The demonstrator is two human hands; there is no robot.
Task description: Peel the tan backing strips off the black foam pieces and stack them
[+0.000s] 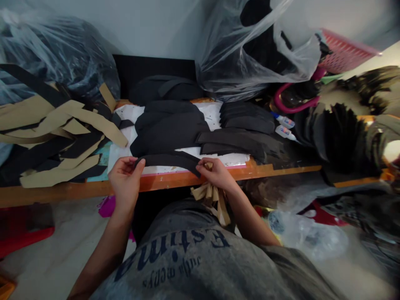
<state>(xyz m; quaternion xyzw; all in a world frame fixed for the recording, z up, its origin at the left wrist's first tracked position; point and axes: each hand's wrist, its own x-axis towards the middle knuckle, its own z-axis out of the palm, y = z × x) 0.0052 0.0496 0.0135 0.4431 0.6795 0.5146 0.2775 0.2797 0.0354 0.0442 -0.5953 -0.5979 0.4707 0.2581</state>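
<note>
Left hand half-open, fingertips pinching one end of a curved black strip. Right hand closed on the other end, tan strips hanging below it. Two-handed hold keeps the strip spread along the bench edge, in front of the stacked black cut pieces; glue bottles lie right of them.
</note>
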